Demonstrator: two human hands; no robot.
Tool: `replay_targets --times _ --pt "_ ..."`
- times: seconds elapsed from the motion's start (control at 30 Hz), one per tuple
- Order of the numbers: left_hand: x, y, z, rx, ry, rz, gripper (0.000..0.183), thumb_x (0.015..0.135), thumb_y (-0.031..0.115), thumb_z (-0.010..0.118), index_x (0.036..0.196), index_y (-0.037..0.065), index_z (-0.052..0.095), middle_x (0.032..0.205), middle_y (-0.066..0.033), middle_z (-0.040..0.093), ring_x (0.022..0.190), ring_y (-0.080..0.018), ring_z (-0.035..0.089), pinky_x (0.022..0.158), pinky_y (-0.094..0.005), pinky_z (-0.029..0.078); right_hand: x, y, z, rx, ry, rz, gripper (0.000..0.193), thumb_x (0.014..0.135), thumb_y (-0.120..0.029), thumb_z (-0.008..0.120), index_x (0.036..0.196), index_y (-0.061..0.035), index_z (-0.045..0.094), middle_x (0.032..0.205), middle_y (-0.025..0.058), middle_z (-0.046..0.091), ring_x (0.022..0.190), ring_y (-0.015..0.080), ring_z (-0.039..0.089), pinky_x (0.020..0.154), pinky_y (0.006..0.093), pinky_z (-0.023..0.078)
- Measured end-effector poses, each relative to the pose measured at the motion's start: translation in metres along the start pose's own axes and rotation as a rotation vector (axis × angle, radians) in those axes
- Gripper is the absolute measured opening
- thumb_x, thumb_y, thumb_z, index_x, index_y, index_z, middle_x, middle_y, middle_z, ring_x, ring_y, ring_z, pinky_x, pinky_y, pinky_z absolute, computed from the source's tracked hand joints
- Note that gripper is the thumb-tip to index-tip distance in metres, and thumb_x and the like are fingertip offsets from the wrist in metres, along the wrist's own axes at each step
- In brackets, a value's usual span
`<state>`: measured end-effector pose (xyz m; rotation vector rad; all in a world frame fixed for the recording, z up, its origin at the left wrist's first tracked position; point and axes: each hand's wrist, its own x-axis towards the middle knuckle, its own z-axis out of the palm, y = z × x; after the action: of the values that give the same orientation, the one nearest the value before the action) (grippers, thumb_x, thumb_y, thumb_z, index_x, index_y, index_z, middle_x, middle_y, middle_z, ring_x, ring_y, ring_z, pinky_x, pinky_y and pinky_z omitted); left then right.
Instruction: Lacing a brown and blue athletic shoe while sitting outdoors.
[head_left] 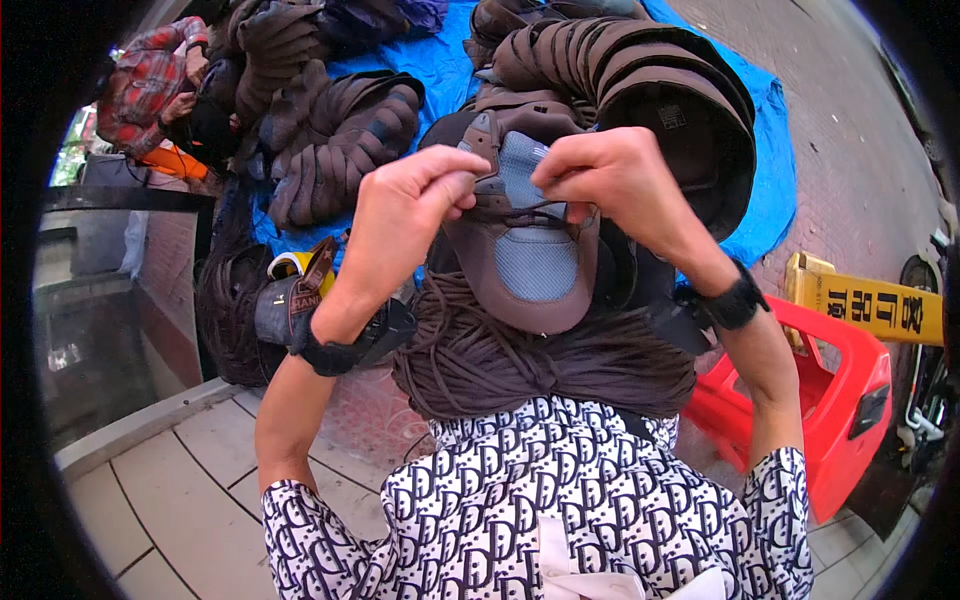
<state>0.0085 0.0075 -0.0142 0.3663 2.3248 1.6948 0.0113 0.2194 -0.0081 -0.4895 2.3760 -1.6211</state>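
Note:
A brown shoe upper [522, 300] with blue-grey mesh lies in front of me, its rounded toe toward my body. A dark shoelace [530, 213] crosses it below the tongue [520, 170]. My left hand [425, 195] pinches over the eyelet edge at the left, and my right hand [610, 180] pinches beside the tongue. Both appear closed on the lace, though the fingers mostly hide it at the grip. Under the upper, a thick bundle of brown shoelaces [560, 365] is spread across my lap.
Nested stacks of brown shoe uppers [340, 135] lie on a blue tarp [765, 200] ahead. A red plastic stool [850, 420] and a yellow sign [870, 300] stand at right. A glass panel [120, 310] is at left; a person in a plaid shirt [150, 85] works at far left.

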Motion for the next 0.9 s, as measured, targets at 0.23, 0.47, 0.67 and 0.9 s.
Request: replay_targets --times 0.23,0.47,0.67,0.9 --pt "-0.017 -0.014 0.009 0.408 0.091 0.284 0.012 0.075 0.000 0.057 0.085 0.000 0.064 0.071 -0.0055 0.060 0.063 -0.0092 0.056 0.059 -0.0225 0.045 -0.010 0.008 0.026 0.031 -0.099 0.053 0.013 0.067 -0.001 0.060 0.080 0.0020 0.064 0.063 0.0078 0.061 0.044 0.0093 0.054 0.042 0.0227 0.043" --pt "-0.026 -0.014 0.013 0.364 0.138 0.206 0.010 0.071 0.000 0.061 0.081 0.000 0.060 0.074 -0.0100 0.061 0.064 -0.0187 0.059 0.058 -0.0258 0.046 -0.014 0.006 0.036 0.067 -0.060 -0.013 0.013 0.067 -0.001 0.061 0.080 0.0026 0.063 0.070 0.0092 0.062 0.047 0.0107 0.055 0.044 0.0231 0.044" --pt "-0.022 -0.014 0.020 0.652 0.183 0.424 0.009 0.068 -0.001 0.058 0.074 0.004 0.053 0.068 -0.0112 0.052 0.065 -0.0264 0.056 0.057 -0.0341 0.045 -0.011 0.012 0.035 0.115 -0.021 -0.041 0.012 0.067 -0.001 0.061 0.078 0.0038 0.063 0.069 0.0092 0.062 0.048 0.0107 0.055 0.045 0.0231 0.045" --pt "-0.032 0.002 0.018 1.260 0.037 0.649 0.009 0.065 0.010 0.054 0.067 0.007 0.046 0.061 -0.0040 0.040 0.063 -0.0178 0.048 0.049 -0.0263 0.040 -0.003 0.001 0.037 0.244 -0.093 0.117 0.008 0.066 -0.001 0.060 0.072 0.0027 0.063 0.058 0.0071 0.059 0.047 0.0088 0.055 0.045 0.0222 0.044"
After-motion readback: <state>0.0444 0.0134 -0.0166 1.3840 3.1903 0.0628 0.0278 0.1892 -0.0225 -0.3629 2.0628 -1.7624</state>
